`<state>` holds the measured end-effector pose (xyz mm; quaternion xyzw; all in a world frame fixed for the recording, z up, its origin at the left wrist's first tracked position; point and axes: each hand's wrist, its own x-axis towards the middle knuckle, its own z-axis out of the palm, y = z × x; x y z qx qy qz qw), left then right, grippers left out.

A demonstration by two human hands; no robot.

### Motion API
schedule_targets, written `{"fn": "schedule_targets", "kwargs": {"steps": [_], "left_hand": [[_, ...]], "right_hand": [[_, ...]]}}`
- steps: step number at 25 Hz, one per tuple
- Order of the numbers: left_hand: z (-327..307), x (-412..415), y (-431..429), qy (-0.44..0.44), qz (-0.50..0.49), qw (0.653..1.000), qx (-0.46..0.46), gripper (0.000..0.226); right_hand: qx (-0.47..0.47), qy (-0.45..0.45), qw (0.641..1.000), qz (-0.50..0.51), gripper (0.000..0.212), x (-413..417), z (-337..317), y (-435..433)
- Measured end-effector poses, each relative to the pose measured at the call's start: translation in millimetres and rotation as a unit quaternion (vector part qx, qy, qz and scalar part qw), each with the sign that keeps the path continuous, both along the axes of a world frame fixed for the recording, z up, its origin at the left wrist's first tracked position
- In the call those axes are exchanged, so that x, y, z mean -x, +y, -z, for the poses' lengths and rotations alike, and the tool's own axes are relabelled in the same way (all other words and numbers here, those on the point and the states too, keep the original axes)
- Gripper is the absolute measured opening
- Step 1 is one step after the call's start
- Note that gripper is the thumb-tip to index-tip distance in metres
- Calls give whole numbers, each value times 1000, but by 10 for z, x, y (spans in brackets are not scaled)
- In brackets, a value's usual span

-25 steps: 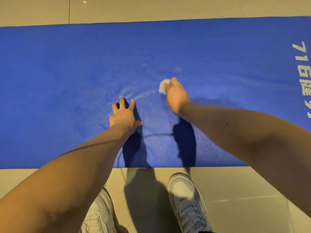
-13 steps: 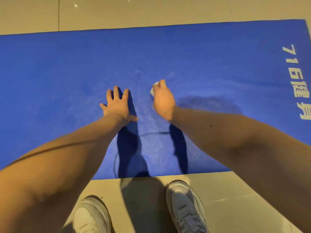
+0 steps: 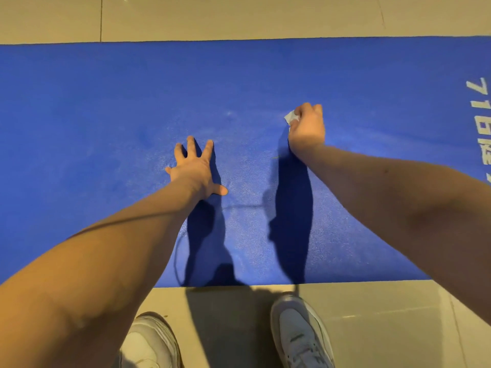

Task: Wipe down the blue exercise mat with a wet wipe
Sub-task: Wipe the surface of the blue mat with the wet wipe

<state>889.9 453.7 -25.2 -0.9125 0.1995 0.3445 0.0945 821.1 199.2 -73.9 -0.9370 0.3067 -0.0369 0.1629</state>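
My left hand stays flat on the mat, fingers spread, pinning it down. My right hand was close beside the left a moment ago and has now swept well apart from it, toward the white lettering. Its fingers curl round the wipe, which is pressed to the mat. I judge the wiping is moving rightward, with plenty of mat left on both sides.

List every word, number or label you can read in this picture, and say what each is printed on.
"716": white print, turned sideways, on the blue exercise mat.
Characters after it: cut off by the picture's edge, unreadable.
No other text is legible.
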Motion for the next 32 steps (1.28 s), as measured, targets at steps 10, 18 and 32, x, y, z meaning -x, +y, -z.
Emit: {"fn": "schedule_targets", "kwargs": {"steps": [10, 18, 32], "left_hand": [[1, -164, -217, -71, -5, 996, 60, 100], [43, -405, -284, 7, -17, 1000, 25, 137], [37, -450, -331, 6, -19, 1000, 13, 142]], "right_hand": [[-74, -55, 970, -225, 32, -77, 103, 808], [87, 20, 991, -103, 41, -5, 143, 54], [65, 98, 972, -204, 78, -201, 210, 89]]}}
